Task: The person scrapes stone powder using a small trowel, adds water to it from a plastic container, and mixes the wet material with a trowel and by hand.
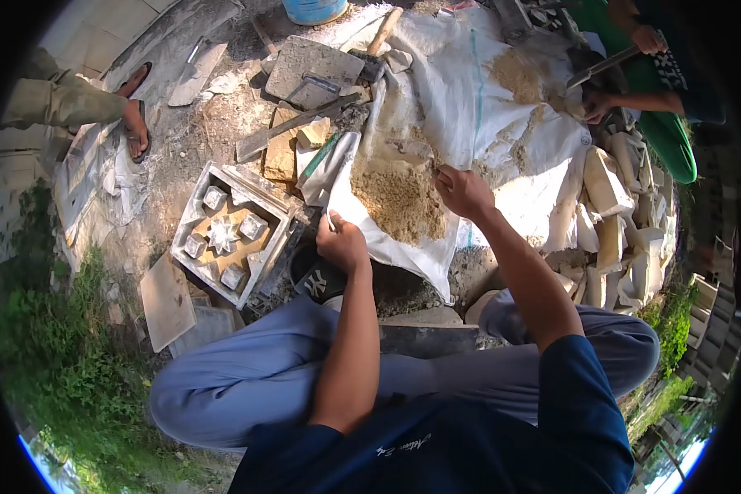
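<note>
A white woven plastic sheet (420,107) is spread on the ground before me, with a heap of tan, crumbly sand (399,202) on its near part. My left hand (342,243) is closed on the sheet's near left edge, thumb uppermost, beside the heap. At the heap's right side, my right hand (467,194) has its fingers pressed together; what they pinch, if anything, is hidden. Left of my left hand stands a square box-like mold (284,218) containing a star-shaped piece (222,235) and several small blocks. A dark cap (319,281) with a white logo lies below that hand.
Beyond the mold are a long flat bar (292,128), a hammer (379,41) and a stone slab (305,74). Broken pale stones (609,206) line the right. A co-worker's hand (648,39) grips a blade-like tool (605,67); another person's sandaled foot (136,128) is at left.
</note>
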Action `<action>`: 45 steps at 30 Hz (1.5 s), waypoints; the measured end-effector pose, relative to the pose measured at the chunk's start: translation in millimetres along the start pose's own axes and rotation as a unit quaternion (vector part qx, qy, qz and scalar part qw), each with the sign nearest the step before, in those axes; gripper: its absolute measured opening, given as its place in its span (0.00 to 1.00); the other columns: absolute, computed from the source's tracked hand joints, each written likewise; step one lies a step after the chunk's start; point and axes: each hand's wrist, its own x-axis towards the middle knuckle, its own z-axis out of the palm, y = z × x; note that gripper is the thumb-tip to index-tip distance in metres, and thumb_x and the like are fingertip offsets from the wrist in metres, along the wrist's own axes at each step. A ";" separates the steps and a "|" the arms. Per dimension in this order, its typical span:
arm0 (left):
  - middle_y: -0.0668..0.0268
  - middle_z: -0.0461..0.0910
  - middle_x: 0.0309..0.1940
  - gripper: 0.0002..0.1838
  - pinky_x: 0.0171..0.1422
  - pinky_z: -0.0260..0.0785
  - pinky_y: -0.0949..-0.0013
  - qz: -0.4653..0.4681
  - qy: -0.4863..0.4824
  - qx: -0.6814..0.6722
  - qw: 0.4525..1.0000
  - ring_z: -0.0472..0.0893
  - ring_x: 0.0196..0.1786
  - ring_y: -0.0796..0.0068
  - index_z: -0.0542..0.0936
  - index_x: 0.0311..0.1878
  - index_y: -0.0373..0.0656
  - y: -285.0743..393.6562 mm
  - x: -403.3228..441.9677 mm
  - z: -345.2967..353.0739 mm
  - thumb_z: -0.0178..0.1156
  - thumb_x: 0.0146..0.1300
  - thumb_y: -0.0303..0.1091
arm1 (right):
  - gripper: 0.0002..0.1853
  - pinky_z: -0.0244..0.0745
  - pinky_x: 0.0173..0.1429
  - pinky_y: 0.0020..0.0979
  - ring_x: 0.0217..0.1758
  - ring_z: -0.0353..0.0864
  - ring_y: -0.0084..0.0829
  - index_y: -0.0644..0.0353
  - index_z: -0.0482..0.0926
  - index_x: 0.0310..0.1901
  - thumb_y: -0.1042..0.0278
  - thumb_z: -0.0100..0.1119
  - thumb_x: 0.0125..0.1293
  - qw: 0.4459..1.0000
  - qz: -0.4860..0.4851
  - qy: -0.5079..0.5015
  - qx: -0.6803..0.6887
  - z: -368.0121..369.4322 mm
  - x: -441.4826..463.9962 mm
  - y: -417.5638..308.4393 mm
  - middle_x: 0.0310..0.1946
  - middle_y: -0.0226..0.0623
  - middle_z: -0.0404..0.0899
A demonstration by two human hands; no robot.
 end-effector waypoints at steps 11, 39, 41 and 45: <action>0.40 0.85 0.32 0.15 0.44 0.75 0.54 -0.022 -0.025 -0.028 0.999 0.85 0.36 0.45 0.84 0.42 0.26 -6.8 4.1 2.2 0.58 0.69 0.33 | 0.15 0.80 0.46 0.51 0.39 0.85 0.57 0.56 0.80 0.46 0.53 0.56 0.72 0.990 0.073 -0.079 0.093 39.5 -62.6 -25.8 0.35 0.52 0.86; 0.45 0.83 0.25 0.25 0.38 0.72 0.51 -0.052 -0.044 0.013 0.998 0.83 0.30 0.48 0.85 0.35 0.30 -15.6 -8.3 0.5 0.59 0.69 0.50 | 0.14 0.78 0.47 0.57 0.40 0.85 0.61 0.53 0.79 0.48 0.53 0.53 0.73 0.986 0.122 -0.114 0.018 42.7 -100.8 -40.2 0.36 0.55 0.85; 0.45 0.84 0.26 0.25 0.39 0.72 0.52 -0.053 -0.054 0.038 0.996 0.84 0.30 0.48 0.85 0.35 0.31 -10.6 -5.6 -4.3 0.59 0.69 0.49 | 0.15 0.78 0.46 0.55 0.39 0.85 0.59 0.55 0.79 0.49 0.53 0.49 0.75 0.987 0.117 -0.112 -0.011 23.8 -84.3 -39.6 0.34 0.57 0.85; 0.44 0.84 0.26 0.24 0.39 0.73 0.51 -0.056 -0.050 0.040 0.996 0.84 0.31 0.46 0.86 0.36 0.31 -13.1 -7.5 -1.8 0.59 0.69 0.48 | 0.18 0.78 0.46 0.56 0.38 0.85 0.59 0.63 0.78 0.47 0.55 0.47 0.76 0.988 0.116 -0.100 -0.036 -9.6 -61.8 -64.5 0.33 0.59 0.84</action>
